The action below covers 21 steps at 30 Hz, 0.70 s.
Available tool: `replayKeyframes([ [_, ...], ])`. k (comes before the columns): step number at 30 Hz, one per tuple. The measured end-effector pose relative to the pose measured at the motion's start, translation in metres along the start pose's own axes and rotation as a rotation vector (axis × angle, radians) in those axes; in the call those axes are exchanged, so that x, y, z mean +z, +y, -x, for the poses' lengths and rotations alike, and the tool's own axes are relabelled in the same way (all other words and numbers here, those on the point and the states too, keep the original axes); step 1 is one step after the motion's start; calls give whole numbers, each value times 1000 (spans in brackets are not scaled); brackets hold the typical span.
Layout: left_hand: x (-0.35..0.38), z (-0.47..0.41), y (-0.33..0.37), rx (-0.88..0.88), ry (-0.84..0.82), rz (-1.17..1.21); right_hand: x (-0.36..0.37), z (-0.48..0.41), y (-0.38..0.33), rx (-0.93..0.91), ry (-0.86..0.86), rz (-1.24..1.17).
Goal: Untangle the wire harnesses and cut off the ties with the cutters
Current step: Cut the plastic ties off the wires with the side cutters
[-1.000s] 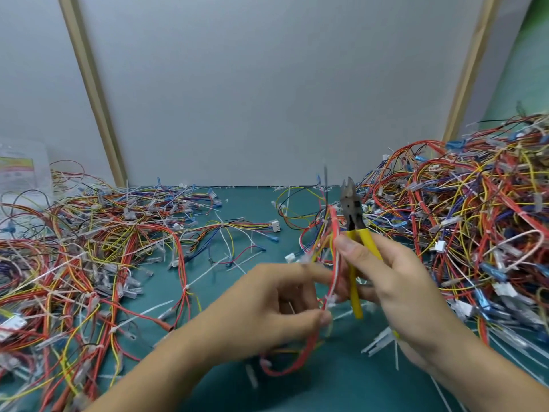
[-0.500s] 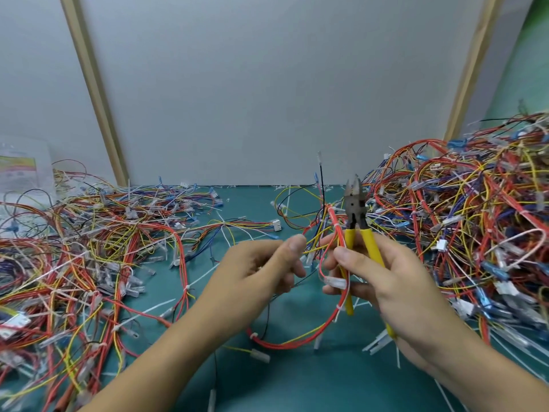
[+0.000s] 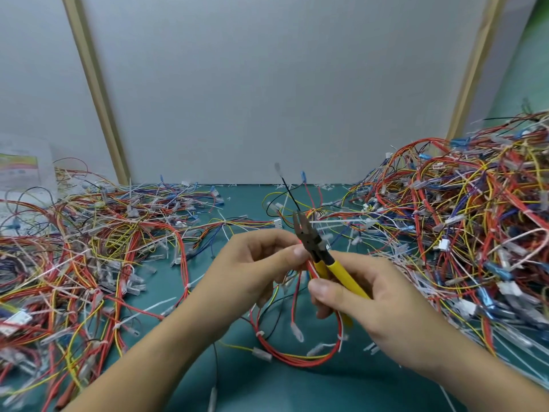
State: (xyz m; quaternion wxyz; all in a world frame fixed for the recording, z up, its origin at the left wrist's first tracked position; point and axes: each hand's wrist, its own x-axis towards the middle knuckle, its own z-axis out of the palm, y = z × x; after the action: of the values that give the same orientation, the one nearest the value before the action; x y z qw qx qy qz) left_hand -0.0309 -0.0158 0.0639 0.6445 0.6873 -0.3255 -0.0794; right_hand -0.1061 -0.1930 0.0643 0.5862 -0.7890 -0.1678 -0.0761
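Pinching the wire harness (image 3: 297,356) in the left hand (image 3: 258,263), right against the head of the cutters (image 3: 312,242); gripping the yellow handles in the right hand (image 3: 374,304), aiming the nose upward; letting the red loop hang beneath both hands, over the table (image 3: 282,391).

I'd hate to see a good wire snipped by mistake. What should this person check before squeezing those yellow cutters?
1. Tool gripped firmly: the right hand wraps the yellow handles of the cutters: ok.
2. Work held steady: the left hand pinches the red harness beside the cutter head: ok.
3. A tie, not a wire, between the blades: too small to see: cannot tell.
4. Left fingers clear of the blade tips: the thumb sits lower, by the pivot: ok, though close.
5. All ties off: a white tie is on the hanging loop: not ok.
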Motion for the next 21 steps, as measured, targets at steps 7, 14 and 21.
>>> replayKeyframes([
  [7,-3,-2,-3,52,64,200,-4,-4,4,32,267,-193],
  [14,-3,-4,-6,97,107,186,-3,-5,5,61,254,-150],
  [21,-5,-4,-4,122,138,210,-2,-4,5,137,171,-106],
])
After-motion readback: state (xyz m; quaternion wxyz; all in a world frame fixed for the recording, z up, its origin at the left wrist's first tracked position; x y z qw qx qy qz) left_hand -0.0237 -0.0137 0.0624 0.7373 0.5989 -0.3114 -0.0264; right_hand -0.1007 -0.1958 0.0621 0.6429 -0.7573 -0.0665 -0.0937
